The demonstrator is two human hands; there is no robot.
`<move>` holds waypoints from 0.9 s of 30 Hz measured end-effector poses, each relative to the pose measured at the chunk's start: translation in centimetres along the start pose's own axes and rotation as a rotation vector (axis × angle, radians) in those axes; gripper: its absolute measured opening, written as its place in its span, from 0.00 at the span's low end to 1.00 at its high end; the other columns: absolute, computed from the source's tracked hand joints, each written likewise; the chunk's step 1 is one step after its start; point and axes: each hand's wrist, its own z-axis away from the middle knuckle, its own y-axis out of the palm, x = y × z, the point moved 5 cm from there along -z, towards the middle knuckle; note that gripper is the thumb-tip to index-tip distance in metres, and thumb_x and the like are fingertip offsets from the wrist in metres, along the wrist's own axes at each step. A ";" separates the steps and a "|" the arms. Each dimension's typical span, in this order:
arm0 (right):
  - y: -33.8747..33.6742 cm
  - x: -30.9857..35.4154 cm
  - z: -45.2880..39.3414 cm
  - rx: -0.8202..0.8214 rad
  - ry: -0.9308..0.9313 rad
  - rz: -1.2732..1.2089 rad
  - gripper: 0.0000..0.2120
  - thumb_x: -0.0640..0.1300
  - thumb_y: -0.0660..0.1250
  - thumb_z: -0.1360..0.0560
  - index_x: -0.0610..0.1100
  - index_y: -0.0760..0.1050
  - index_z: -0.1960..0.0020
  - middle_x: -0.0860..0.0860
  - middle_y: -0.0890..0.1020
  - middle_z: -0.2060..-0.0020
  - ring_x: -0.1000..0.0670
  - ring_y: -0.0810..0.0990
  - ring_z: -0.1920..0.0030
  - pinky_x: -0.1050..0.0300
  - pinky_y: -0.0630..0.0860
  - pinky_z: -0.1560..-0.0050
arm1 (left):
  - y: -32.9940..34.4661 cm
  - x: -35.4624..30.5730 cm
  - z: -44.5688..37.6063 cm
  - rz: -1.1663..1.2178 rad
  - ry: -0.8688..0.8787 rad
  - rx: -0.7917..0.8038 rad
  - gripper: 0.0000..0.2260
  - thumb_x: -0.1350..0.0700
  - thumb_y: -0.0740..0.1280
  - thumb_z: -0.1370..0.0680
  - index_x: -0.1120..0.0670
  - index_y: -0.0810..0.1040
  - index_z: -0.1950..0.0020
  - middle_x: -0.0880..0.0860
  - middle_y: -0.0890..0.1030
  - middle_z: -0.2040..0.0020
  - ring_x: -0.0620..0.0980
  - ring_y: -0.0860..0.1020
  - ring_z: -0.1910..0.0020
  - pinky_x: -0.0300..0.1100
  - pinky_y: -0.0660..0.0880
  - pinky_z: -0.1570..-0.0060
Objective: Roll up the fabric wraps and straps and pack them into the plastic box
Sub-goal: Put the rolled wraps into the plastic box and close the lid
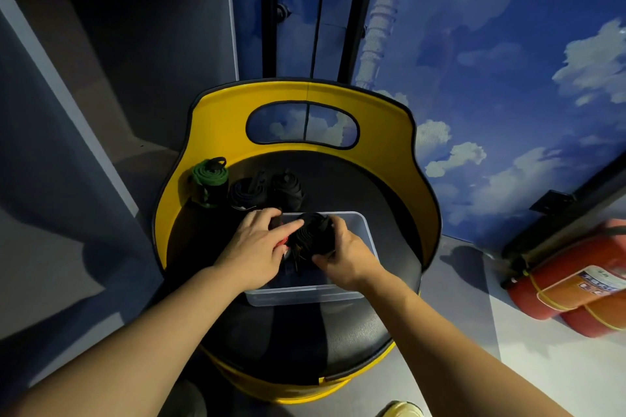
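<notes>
A clear plastic box stands on the black seat of a yellow chair. Over the box, my right hand grips a black rolled wrap from the right. My left hand lies on the roll's left side, fingers stretched across it, with a bit of red showing beneath the palm. Behind the box on the seat stand a green strap roll and two black rolls. What lies at the box's bottom is hidden by my hands.
The chair's yellow back curves round the seat's far side and both flanks. A grey shelf unit stands to the left. Red fire extinguishers lie on the floor at the right, against a sky-painted wall.
</notes>
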 end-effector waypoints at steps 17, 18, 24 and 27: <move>-0.3 -0.2 -0.3 -0.092 -0.033 0.081 0.32 0.51 0.74 0.27 0.48 0.66 0.27 0.48 0.76 0.40 0.46 0.77 0.39 0.52 0.75 0.40 | 0.6 -0.7 0.7 -0.203 -0.034 0.111 0.24 0.50 0.53 0.15 0.36 0.52 0.19 0.48 0.47 0.17 0.56 0.46 0.20 0.53 0.51 0.22; -0.4 -0.2 -0.1 -0.096 -0.047 0.065 0.33 0.50 0.74 0.27 0.49 0.65 0.26 0.48 0.77 0.39 0.47 0.77 0.39 0.53 0.75 0.40 | 0.6 -0.8 0.8 -0.192 -0.030 0.108 0.24 0.50 0.53 0.14 0.36 0.53 0.19 0.48 0.47 0.17 0.56 0.45 0.20 0.53 0.51 0.21; -0.7 -0.5 -0.4 -0.088 -0.063 0.038 0.26 0.47 0.73 0.25 0.47 0.70 0.30 0.48 0.81 0.40 0.46 0.81 0.42 0.52 0.77 0.43 | 0.5 -0.4 0.8 -0.099 0.020 0.075 0.23 0.53 0.56 0.15 0.38 0.61 0.21 0.48 0.50 0.17 0.55 0.47 0.19 0.52 0.47 0.21; -0.7 -0.3 -0.5 -0.104 -0.044 0.055 0.25 0.48 0.73 0.25 0.47 0.72 0.30 0.47 0.82 0.39 0.46 0.80 0.40 0.51 0.77 0.40 | 0.7 0.0 0.7 -0.091 0.009 0.070 0.22 0.52 0.55 0.14 0.37 0.61 0.21 0.46 0.49 0.17 0.54 0.47 0.19 0.51 0.48 0.21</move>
